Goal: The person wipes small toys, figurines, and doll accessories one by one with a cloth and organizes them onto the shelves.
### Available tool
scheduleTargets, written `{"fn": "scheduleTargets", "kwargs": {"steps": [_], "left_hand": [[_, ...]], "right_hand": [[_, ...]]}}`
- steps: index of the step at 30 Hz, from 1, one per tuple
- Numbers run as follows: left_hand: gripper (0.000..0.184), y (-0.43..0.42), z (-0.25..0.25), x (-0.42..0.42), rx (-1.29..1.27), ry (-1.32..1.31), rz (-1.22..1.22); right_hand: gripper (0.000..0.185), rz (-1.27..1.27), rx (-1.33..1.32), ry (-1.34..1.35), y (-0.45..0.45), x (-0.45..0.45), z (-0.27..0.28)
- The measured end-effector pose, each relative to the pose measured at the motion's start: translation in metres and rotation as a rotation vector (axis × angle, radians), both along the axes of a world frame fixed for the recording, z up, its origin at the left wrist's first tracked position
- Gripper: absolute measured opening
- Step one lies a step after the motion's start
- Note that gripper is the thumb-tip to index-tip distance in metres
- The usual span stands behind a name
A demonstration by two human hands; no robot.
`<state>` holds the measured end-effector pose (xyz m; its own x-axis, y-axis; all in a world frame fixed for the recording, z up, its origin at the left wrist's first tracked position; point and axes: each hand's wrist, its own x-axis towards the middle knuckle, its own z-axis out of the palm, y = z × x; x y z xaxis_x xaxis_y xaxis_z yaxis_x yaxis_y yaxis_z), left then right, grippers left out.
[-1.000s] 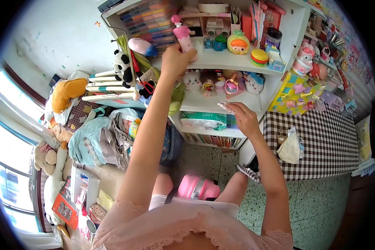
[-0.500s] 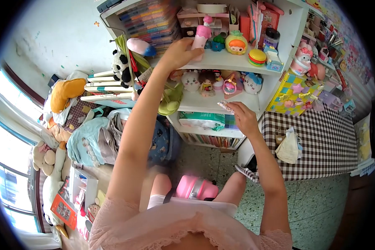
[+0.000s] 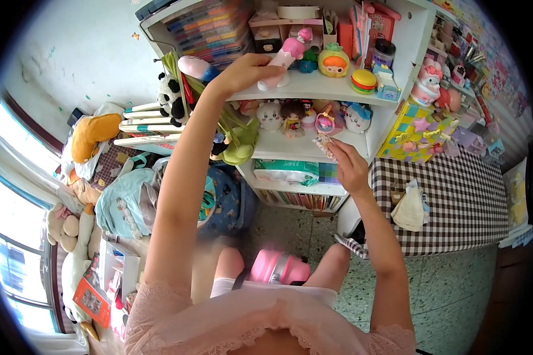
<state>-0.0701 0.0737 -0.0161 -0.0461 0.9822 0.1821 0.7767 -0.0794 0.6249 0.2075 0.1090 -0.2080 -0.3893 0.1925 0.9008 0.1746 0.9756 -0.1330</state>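
Left hand [image 3: 250,72] is at the upper shelf [image 3: 320,90], closed around the lower part of 1 pink bottle-shaped object [image 3: 289,49]. 1 digit crosses the near face of the object; the other digits are partly hidden, so their exact contact cannot be read. Object leans, knobbed top up and to the right, standing clear of the fingers; pale lower end extends below the hand, over the shelf board. Whether that end touches the board: cannot tell. Right hand [image 3: 349,168] is in front of the lower shelf [image 3: 302,148], thumb and fingers pinched together on 1 small patterned cloth [image 3: 324,146], which protrudes past the fingertips toward the shelf. Right of the object on the upper shelf: 1 figure with a green top [image 3: 334,63], 1 toy burger [image 3: 363,81] and 1 dark-lidded jar [image 3: 384,52]. Left of it, 1 stack of coloured cases [image 3: 207,32]. On the lower shelf, 1 white plush [image 3: 269,116] is beside 1 brown-haired doll [image 3: 292,117]. 1 pink container with a grey band [image 3: 280,267] is between the thighs.
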Motion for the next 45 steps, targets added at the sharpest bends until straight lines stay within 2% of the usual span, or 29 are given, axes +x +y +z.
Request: {"fn": "scheduleTargets", "kwargs": {"steps": [4,13,15,16,18,19,20,22,23,27,30,36,42,45], "left_hand": [[0.039,0.000,-0.003,0.015,-0.023,-0.045,-0.149],[0.036,0.020,-0.012,0.044,0.036,-0.026,-0.215],[0.034,0.015,-0.017,0.043,0.195,-0.152,-0.222],[0.034,0.014,-0.018,0.039,0.195,-0.152,-0.220],[0.034,0.012,-0.024,0.029,0.318,-0.252,-0.143],[0.034,0.009,-0.030,0.029,0.409,-0.279,-0.010],[0.034,0.010,-0.036,0.026,0.408,-0.278,-0.010],[0.036,0.010,-0.047,0.018,0.472,-0.212,0.235],[0.034,0.009,-0.055,0.017,0.570,-0.033,0.263],[0.031,0.005,-0.055,0.026,0.601,-0.047,0.423],[0.030,0.007,-0.059,0.022,0.743,-0.028,0.494],[0.029,0.004,-0.055,0.026,0.620,0.196,0.597],[0.029,0.009,-0.054,0.020,0.605,0.365,0.590],[0.028,0.008,-0.056,0.019,0.675,0.335,0.578]], "right_hand": [[0.034,0.021,-0.003,-0.019,-0.001,0.000,-0.002],[0.035,0.014,-0.016,-0.049,-0.001,-0.001,-0.005],[0.034,0.015,-0.012,-0.053,-0.001,-0.002,-0.005],[0.034,0.016,-0.009,-0.056,-0.002,-0.002,-0.005],[0.034,0.024,-0.011,-0.056,-0.002,-0.003,-0.005],[0.034,0.028,-0.013,-0.055,-0.002,-0.003,-0.005],[0.034,0.028,-0.014,-0.055,-0.001,-0.002,-0.006],[0.035,0.018,-0.025,-0.066,-0.001,-0.002,-0.008],[0.035,0.019,-0.025,-0.066,-0.001,-0.002,-0.008],[0.036,0.013,-0.039,-0.077,-0.001,-0.001,-0.008],[0.035,0.013,-0.047,-0.078,0.000,-0.002,-0.009],[0.034,0.022,-0.052,-0.084,0.000,-0.002,-0.009],[0.036,0.022,-0.057,-0.096,0.001,-0.001,-0.010],[0.036,0.021,-0.055,-0.094,0.002,-0.002,-0.011]]}}
